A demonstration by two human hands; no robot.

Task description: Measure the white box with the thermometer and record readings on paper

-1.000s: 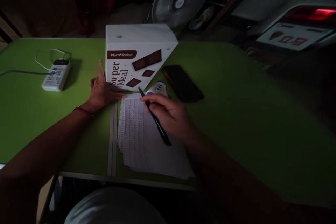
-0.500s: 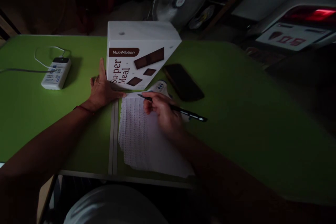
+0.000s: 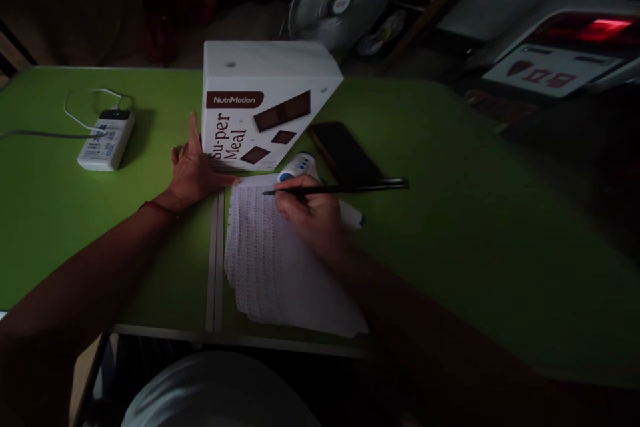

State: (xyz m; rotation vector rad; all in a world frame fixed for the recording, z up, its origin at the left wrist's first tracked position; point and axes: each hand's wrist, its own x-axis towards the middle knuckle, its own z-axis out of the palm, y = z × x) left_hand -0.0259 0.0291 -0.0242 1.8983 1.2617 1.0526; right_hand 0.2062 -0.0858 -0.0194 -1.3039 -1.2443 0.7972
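Black pen (image 3: pixel 365 185) over written paper (image 3: pixel 295 273), below a NutriMotion box (image 3: pixel 265 107).
White "NutriMotion" lettering sits on a brown band; "Su-per Meal" runs sideways in brown beside printed dark bars on the box's smooth white side. The right hand (image 3: pixel 313 213) has its fingers closed around the slim pen, whose tip is at the paper's upper part (whether it touches, I cannot tell); the tight rows of script are too small to read. The left hand (image 3: pixel 190 173) is spread wide against the box's lower corner, thumb at the ragged-edged sheets. A white rounded device (image 3: pixel 303 165) and a flat dark phone (image 3: pixel 345 150) lie nearby on the green table (image 3: pixel 450 233).
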